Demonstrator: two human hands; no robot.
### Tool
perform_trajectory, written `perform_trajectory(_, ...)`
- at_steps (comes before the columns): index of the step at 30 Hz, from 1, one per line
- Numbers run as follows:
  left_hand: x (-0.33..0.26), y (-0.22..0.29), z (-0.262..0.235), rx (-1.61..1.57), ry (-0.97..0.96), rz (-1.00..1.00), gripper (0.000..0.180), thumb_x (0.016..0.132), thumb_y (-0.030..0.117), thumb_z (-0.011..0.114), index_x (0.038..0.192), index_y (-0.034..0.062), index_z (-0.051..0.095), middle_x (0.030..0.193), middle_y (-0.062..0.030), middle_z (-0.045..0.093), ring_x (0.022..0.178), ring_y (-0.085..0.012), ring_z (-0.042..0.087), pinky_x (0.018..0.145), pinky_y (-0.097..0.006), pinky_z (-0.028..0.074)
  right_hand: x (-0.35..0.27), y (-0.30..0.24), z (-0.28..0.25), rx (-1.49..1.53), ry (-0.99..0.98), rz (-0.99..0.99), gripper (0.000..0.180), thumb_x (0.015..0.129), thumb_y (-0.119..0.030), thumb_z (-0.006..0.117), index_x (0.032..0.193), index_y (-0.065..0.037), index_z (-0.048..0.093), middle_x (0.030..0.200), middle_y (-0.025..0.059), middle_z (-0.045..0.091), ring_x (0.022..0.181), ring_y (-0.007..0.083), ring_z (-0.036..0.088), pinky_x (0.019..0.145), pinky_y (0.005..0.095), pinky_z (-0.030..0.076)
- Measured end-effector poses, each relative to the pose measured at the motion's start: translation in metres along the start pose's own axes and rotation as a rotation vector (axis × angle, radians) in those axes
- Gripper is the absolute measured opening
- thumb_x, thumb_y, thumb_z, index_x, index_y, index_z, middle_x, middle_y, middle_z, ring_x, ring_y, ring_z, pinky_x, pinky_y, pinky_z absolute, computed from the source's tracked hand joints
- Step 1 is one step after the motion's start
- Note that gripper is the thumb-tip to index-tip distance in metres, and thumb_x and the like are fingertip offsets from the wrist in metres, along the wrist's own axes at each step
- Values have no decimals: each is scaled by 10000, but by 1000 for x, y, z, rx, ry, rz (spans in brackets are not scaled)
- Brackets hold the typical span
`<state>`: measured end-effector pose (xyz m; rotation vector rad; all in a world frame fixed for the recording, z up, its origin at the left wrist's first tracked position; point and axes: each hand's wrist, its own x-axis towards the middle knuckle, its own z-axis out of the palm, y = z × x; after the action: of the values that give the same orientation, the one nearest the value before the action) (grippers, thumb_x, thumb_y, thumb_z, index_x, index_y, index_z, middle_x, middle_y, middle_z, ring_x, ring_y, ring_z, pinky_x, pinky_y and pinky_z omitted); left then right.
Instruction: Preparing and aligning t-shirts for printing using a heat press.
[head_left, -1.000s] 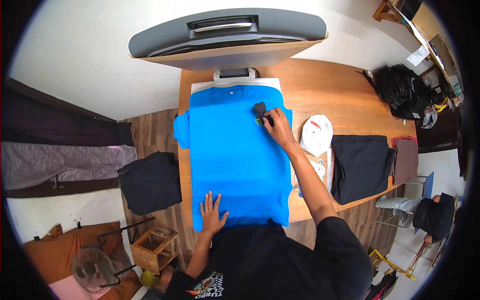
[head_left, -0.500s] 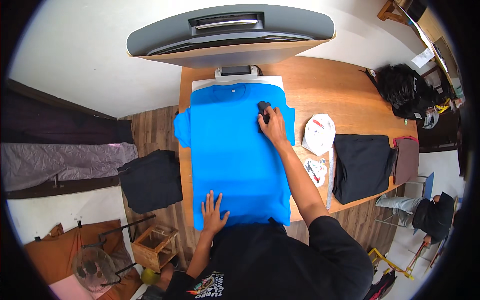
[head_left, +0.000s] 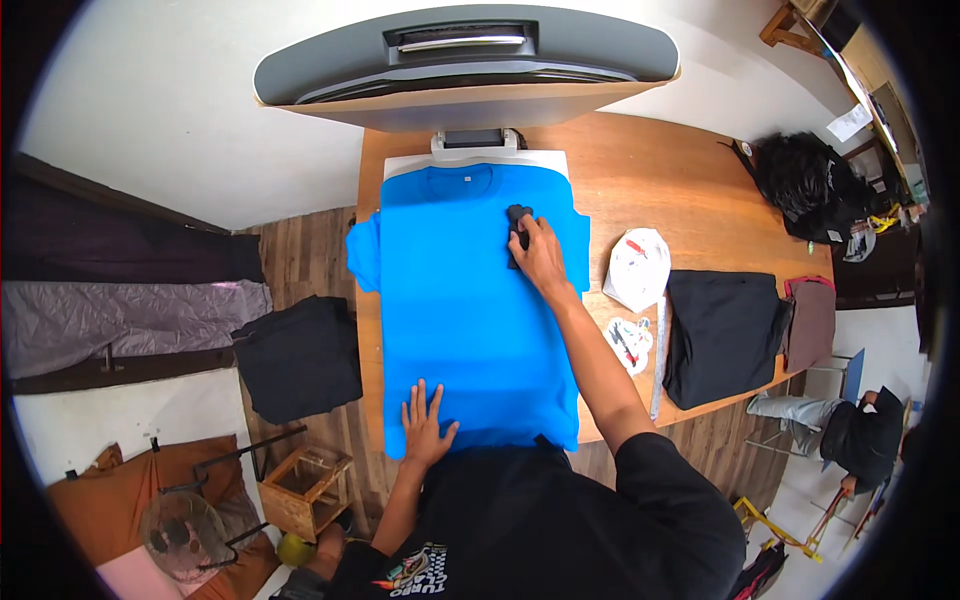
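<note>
A bright blue T-shirt (head_left: 470,340) lies spread, collar away from me, over the white lower plate (head_left: 545,160) of a heat press. My right hand (head_left: 541,256) grips a small black hand-held tool (head_left: 518,217) against the shirt's upper right chest. Its exact kind is partly hidden under my fingers. Near the lower left hem, my left hand (head_left: 427,430) rests flat on the cloth with fingers spread. Above the far edge hangs the raised grey upper part of the heat press (head_left: 350,80), with a tan sheet on its underside.
Right of the shirt, the wooden table (head_left: 640,180) holds white cut-out prints (head_left: 640,268), a clear ruler (head_left: 660,360) and folded black cloth (head_left: 725,335). More black cloth (head_left: 298,358) lies to the left. A fan (head_left: 182,535) and wooden stool (head_left: 305,490) stand lower left; another person (head_left: 865,435) sits far right.
My right hand has shifted slightly left across the shirt's chest with the black tool. My left hand stays in place on the lower hem.
</note>
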<state>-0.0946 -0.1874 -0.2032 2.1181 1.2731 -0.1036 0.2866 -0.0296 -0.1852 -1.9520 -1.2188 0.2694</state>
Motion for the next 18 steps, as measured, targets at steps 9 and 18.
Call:
perform_trajectory(9,-3,-3,1,-6,35,43,920,946,405,729,1701,218,240,1779,-183,32,1638,-394,51,1269,-627,91,-5,10,-36,10,155,4,208,897,-111,765,1023,-20,626,926,191,636,817,362,648,721,474,535)
perform_trajectory(18,-1,-1,-1,16,51,62,915,953,400,724,1703,219,232,1779,-182,19,1639,-392,42,1270,-625,86,-5,31,-19,-37,90,-11,202,919,-121,753,1035,-10,629,948,216,621,809,382,652,722,468,544)
